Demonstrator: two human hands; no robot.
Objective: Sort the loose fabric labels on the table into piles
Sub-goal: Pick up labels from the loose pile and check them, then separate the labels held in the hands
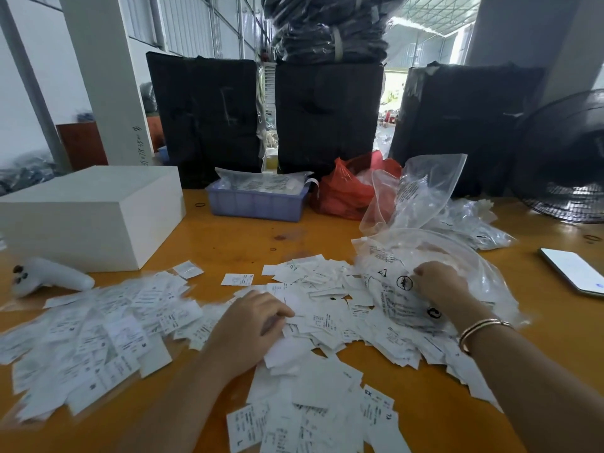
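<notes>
Several white fabric labels (323, 308) with black print lie scattered across the orange table (228, 243). A loose spread of labels (98, 341) covers the left side and another heap (310, 407) sits near the front edge. My left hand (251, 322) rests palm down on the middle labels, fingers curled over them. My right hand (438, 284), with a bracelet on the wrist, grips a clear printed plastic bag (402, 289) lying on the labels at the right.
A white box (91, 214) and a white handheld device (49, 277) sit at the left. A blue tray (258, 202), a red bag (346, 191) and clear bags (425, 191) stand behind. A phone (572, 269) and a black fan (568, 158) are at the right.
</notes>
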